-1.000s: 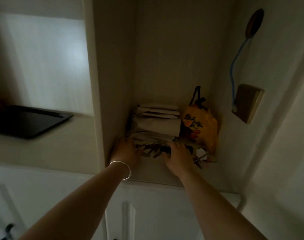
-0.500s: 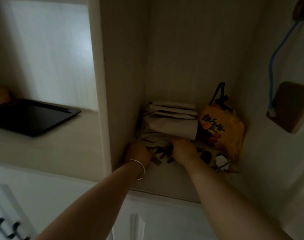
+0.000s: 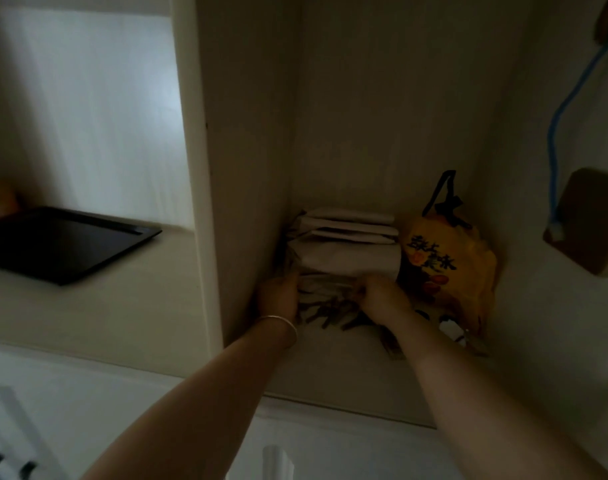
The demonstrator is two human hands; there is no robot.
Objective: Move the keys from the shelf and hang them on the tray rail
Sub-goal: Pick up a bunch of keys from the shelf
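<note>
A dark bunch of keys (image 3: 330, 311) lies on the pale shelf (image 3: 337, 372) in a dim alcove, just in front of a stack of folded paper bags (image 3: 347, 244). My left hand (image 3: 278, 297), with a thin bangle at the wrist, curls at the left side of the bunch. My right hand (image 3: 382, 297) cups the right side, fingers bent over the keys. Both hands touch the bunch; whether either truly grips it is hidden by the fingers. A black tray (image 3: 63, 244) rests on the counter to the left; its rail is not discernible.
An orange printed bag (image 3: 447, 268) leans in the right corner with small white and dark items (image 3: 451, 329) at its foot. A wooden block (image 3: 589, 220) on a blue cord (image 3: 555, 133) hangs on the right wall. White cabinet doors (image 3: 88, 427) sit below.
The view has drifted right and closer. Both hands have slid deeper into the alcove and closed in around the keys, the right hand moving left off the small items.
</note>
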